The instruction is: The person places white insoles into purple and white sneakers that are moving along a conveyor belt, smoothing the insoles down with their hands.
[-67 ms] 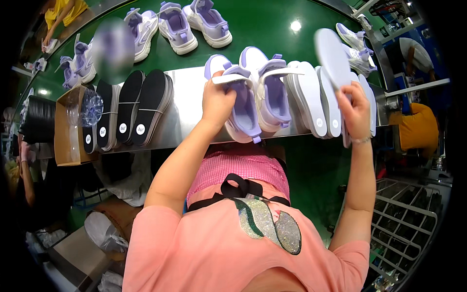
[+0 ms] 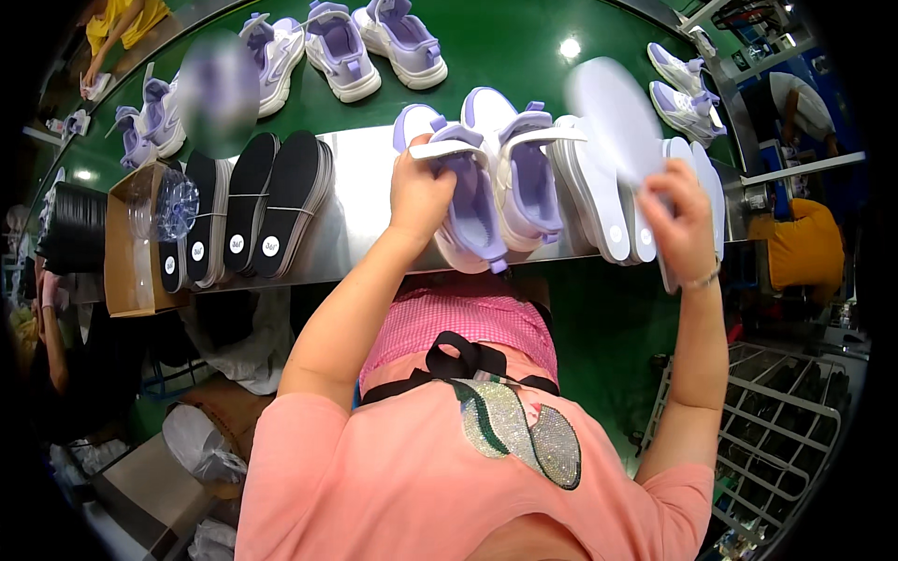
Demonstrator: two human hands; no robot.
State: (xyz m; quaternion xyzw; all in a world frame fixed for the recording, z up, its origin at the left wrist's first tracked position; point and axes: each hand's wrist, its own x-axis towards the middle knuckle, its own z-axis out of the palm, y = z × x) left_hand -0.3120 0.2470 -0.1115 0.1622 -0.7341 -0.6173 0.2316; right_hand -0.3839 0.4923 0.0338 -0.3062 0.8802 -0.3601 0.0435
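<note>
Green conveyor belt point(image 2: 505, 42) behind, steel table point(image 2: 360, 201) in front. Far left: cardboard box point(image 2: 122, 243) on the table, black insoles point(image 2: 271, 201) stacked on edge just beside it. Further back on the belt, finished lilac-and-white sneakers point(image 2: 341, 37). Left hand point(image 2: 421, 192) closed around the side of a lilac sneaker point(image 2: 468, 210), gripped at the collar, toe toward the belt, heel over the table's near edge. Second sneaker point(image 2: 528, 173) touching it on the right. White insoles point(image 2: 599, 201) stacked upright next. Right hand point(image 2: 678, 224) pinched shut on a single white insole point(image 2: 617, 117), raised and tilted above that stack, motion-blurred. More sneakers point(image 2: 683, 89) far right on the belt.
</note>
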